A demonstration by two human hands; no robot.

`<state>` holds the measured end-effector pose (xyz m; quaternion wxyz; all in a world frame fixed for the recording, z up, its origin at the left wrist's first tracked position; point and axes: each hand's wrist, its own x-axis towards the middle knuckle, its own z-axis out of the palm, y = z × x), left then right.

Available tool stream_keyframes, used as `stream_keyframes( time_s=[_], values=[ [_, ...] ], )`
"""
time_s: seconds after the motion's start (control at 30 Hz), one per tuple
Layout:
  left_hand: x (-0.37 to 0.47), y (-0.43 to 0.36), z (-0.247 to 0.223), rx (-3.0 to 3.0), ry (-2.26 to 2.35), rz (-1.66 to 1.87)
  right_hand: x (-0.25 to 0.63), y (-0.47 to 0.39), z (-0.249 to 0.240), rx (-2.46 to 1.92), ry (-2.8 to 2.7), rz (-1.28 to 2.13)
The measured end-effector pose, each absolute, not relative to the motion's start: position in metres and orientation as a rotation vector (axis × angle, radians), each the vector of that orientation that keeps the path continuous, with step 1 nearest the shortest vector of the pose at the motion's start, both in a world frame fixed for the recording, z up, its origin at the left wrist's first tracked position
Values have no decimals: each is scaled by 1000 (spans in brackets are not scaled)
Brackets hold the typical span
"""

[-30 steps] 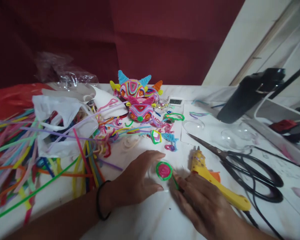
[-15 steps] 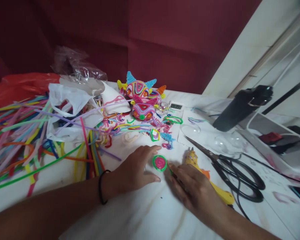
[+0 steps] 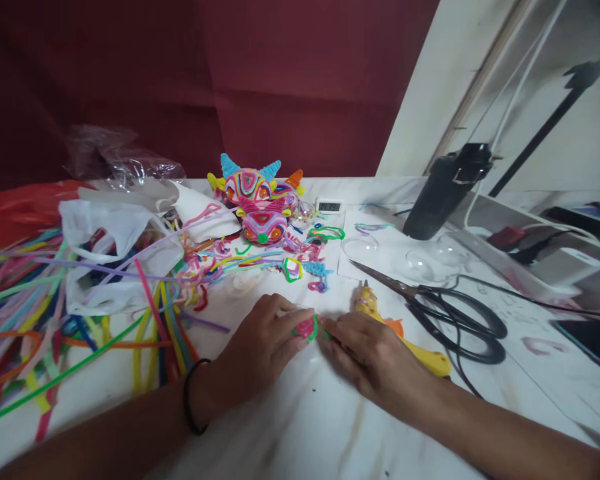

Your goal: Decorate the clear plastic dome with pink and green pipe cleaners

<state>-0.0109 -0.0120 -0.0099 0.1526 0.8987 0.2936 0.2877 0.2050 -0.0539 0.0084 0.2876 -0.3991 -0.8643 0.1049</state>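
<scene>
My left hand (image 3: pixel 267 343), with a black band at the wrist, is closed on a small pink coiled disc (image 3: pixel 306 328) with a green fuzzy rim. Its thumb and fingers cover the disc's left side. Close by on the right, my right hand (image 3: pixel 367 347) pinches a bit of green pipe cleaner (image 3: pixel 327 333) at the disc's edge; most of that piece is hidden by the fingers. Just beyond the right hand lies a yellow glue gun (image 3: pixel 433 359), nozzle pointing away. Large black-handled scissors (image 3: pixel 460 320) rest to its right.
Loose pipe cleaners (image 3: pixel 45 293) and a white plastic bag (image 3: pixel 105 230) crowd the left. Behind are colourful horned pipe-cleaner heads (image 3: pixel 260 200), scraps and a small digital clock (image 3: pixel 330 206). Clear plastic domes (image 3: pixel 420 263), a black cylinder (image 3: pixel 443 193) and a cable-filled tray (image 3: pixel 540 283) stand right.
My left hand has closed on the disc, which lay uncovered between my hands before. My right hand has come closer to its edge. The whole view has shifted a little.
</scene>
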Motion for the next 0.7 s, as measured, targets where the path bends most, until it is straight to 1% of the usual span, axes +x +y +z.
stream_keyframes(
  time_s=[0.17, 0.33, 0.43, 0.7],
  values=[
    [-10, -10, -8, 2687, 870, 846, 203, -56, 10, -1120, -2316, 345],
    [-9, -8, -3, 2855, 737, 881, 203, -55, 11, -1175, -2300, 427],
    [-8, -10, 1, 2893, 759, 874, 205, -54, 12, -1199, -2291, 464],
    [-6, -13, 2, 3045, 750, 907, 199, -56, 13, -1239, -2323, 452]
  ],
)
